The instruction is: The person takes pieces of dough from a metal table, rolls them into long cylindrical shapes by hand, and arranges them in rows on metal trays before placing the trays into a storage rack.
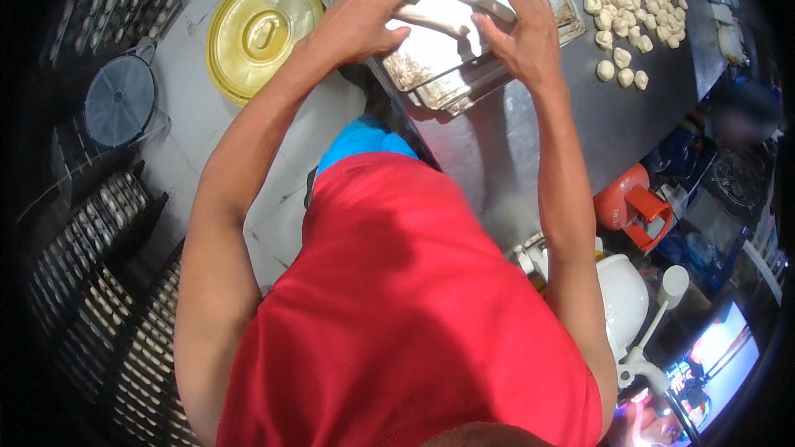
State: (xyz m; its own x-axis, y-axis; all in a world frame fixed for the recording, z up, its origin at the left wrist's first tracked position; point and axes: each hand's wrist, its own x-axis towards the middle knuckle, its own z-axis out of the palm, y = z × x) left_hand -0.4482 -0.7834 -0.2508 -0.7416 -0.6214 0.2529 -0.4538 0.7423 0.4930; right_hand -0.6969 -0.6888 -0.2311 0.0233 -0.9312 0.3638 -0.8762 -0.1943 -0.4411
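Observation:
Two pale dough rolls lie side by side at a slant over a shiny metal baking tray at the top middle. The nearer dough roll (435,21) has its left end between the thumb and fingers of my left hand (364,16). The farther dough roll (474,2) reaches in between the thumb and forefinger of my right hand (530,41). Both hands have thumb and fingers spread wider than the rolls, so neither visibly squeezes one. Glare whitens part of the baking tray (410,66), whose near edge shows brown stains.
Several dough balls (638,4) sit on the metal table (613,120) at the right. A yellow lid (263,33) is at the left above the tiled floor. Racks of filled trays (149,348) stand far left. An orange gas cylinder (625,203) and a lit screen (720,356) are at right.

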